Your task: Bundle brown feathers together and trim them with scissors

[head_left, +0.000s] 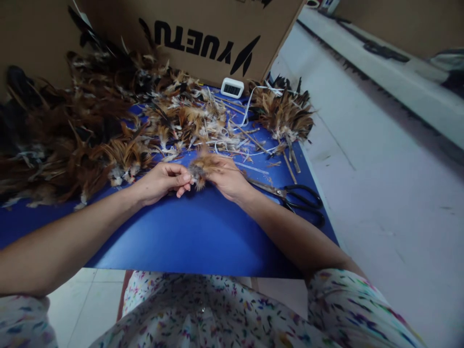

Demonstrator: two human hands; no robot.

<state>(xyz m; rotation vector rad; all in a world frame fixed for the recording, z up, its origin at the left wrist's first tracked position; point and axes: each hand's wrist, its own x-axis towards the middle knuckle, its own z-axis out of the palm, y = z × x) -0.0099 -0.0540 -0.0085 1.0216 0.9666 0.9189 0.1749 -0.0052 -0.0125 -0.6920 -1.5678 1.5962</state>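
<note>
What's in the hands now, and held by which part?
A small feather bundle: left hand pinches its pale quill end, while right hand holds its brown feathered side.

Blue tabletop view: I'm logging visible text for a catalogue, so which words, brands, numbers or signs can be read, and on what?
"YUETU", upside down, beside a black logo on the cardboard box.
Digits on the small white digital display: too blurred to read.
Black marking at the picture's top edge, same box: cut off, unreadable.
</note>
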